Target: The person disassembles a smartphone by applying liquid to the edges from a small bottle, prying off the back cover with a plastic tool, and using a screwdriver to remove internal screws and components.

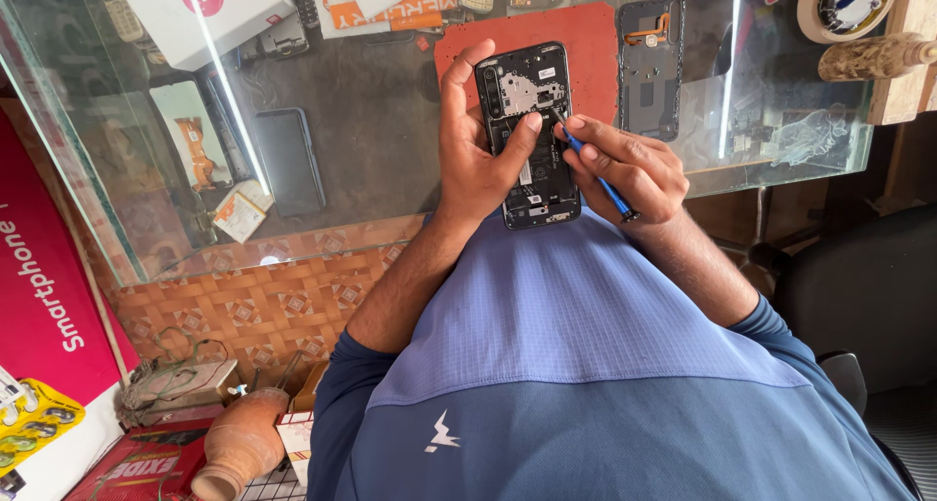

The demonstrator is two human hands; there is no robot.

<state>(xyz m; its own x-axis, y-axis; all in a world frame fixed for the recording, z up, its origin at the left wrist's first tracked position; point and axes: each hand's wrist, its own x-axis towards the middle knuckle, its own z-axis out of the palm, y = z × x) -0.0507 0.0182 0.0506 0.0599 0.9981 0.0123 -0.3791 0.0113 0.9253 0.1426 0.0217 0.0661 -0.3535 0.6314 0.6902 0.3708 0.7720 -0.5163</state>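
The largest risk is judged to be a drop: the opened smartphone is gripped along one edge only by the left hand, above the edge of the glass counter, so a slackened grasp could let it fall; a lesser risk is a slip of the blue screwdriver, pinched in the clenched fingers of the right hand, by which a board component might be gouged or a small screw lost. The phone is seen at upper centre of the frame, back cover removed, its dark frame, silver shield plate and camera cluster exposed; the separated back cover is laid on a red mat just to the upper right.
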